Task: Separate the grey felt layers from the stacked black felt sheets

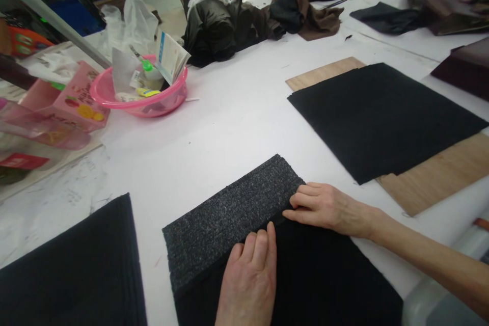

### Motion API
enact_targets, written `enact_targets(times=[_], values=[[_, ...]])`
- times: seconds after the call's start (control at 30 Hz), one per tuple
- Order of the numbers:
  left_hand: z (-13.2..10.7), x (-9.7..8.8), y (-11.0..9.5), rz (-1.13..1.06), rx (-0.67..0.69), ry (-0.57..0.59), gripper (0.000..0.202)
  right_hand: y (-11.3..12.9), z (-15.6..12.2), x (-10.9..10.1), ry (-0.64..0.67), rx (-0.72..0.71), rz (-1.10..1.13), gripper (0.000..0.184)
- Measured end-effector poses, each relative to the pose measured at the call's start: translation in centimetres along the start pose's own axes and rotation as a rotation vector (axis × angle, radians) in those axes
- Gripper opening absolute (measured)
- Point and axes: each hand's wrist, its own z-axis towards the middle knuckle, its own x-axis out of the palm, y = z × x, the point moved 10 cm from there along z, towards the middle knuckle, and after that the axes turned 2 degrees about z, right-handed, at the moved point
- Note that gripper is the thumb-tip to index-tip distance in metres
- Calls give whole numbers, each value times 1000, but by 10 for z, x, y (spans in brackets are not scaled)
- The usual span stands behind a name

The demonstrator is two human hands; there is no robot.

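In front of me lies a black cloth [313, 275], with a speckled dark grey strip [229, 219] along its far side. The fingers of my left hand [250, 275] are curled and pressed together on the black cloth's edge, where it meets the strip. Farther right along that same edge, my right hand [324, 206] pinches the black cloth with bent fingers, close to the strip's right end. Both fingertips are partly hidden against the dark material.
A stack of black cloth [76, 270] lies at lower left. Another black piece [382, 117] rests on a wooden board [443, 173] at right. A pink basin [148, 107] holds small items beside a pink box [82, 97]. Dark fabric heaps [214, 25] line the back.
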Motion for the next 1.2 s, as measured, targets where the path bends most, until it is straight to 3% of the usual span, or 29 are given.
enact_targets(times=[0.3,0.5,0.7,1.2], values=[[7,-2,-2,13,39,-13,72,-6,-5,0,-30,48,8,23],[21,-3,-8,-9,60,-38,65,-6,-6,-2,-31,46,-17,22],[26,1,-12,15,86,11,64,-11,-9,-4,-32,63,-32,23],[33,-5,-16,68,98,-53,66,-18,-20,-12,-74,106,-38,24]])
